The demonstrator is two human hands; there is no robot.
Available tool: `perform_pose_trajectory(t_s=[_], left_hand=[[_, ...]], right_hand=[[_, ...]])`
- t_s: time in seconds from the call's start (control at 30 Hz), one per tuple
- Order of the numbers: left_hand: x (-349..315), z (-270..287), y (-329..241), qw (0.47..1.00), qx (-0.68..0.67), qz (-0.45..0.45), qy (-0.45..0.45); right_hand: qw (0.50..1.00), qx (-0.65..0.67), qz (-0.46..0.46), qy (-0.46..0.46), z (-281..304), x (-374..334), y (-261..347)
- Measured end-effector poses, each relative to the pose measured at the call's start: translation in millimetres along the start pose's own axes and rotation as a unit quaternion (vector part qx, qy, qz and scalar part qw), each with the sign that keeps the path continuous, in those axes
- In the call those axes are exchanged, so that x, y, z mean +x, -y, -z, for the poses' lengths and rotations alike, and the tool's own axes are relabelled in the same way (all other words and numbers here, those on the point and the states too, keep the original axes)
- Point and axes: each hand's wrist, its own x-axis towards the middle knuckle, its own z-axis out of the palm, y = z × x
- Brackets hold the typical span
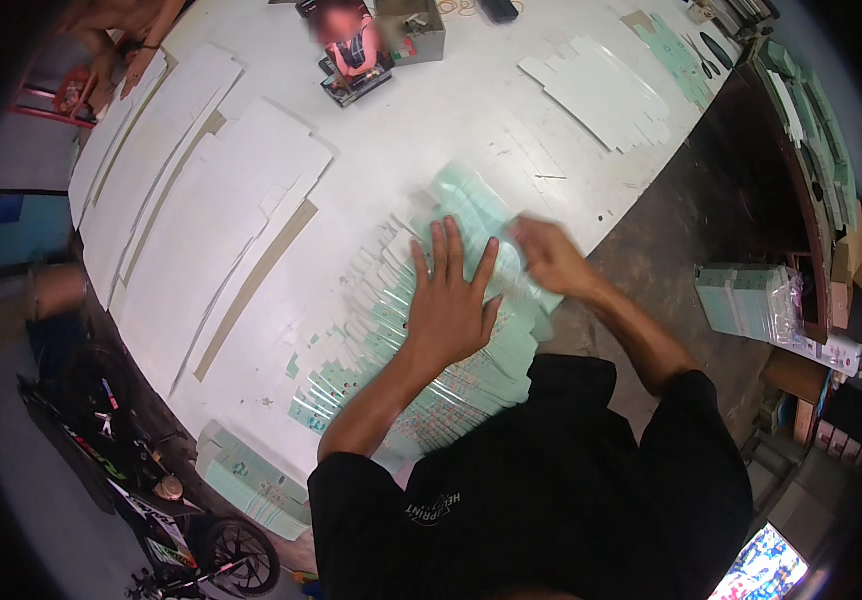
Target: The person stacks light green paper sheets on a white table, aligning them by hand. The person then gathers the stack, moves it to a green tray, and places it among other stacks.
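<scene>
Many thin pale-green printed card sheets (pixel 466 400) lie overlapped in a fan along the table's near edge, their cut edges stepped like shingles. My left hand (pixel 446 305) presses flat on them with its fingers spread. Beside it, my right hand (pixel 549 258) is curled at the right edge of the topmost green sheets (pixel 466 195). Motion blurs its fingertips and those sheets, so whatever its fingers hold cannot be made out.
Stacks of large white card sheets (pixel 241 170) cover the table's left side; another white stack (pixel 601 90) lies far right. A grey box (pixel 421 35) and scissors (pixel 701 58) sit at the back. Wrapped bundles (pixel 746 300) stand right, a bicycle (pixel 151 490) lower left. Another person's hand (pixel 138 68) rests far left.
</scene>
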Motion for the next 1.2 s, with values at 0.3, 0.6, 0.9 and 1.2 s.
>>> perform_pose_trajectory(t_s=[0.3, 0.6, 0.9, 1.2], left_hand=[[1, 0, 15, 0.997, -0.018, -0.055, 0.048], [1, -10, 9, 0.995, -0.003, -0.077, -0.069], [-2, 2, 1, 0.999, 0.023, -0.026, 0.027], [-2, -3, 8, 0.998, -0.039, -0.041, -0.001]], right_hand=[[0.989, -0.139, -0.046, 0.021, 57, 43, -23], [0.962, -0.238, 0.127, 0.033, -25, -37, -35], [0.852, -0.425, 0.084, -0.293, 142, 91, -112], [0.971, -0.165, 0.139, -0.107, 41, 37, -33]])
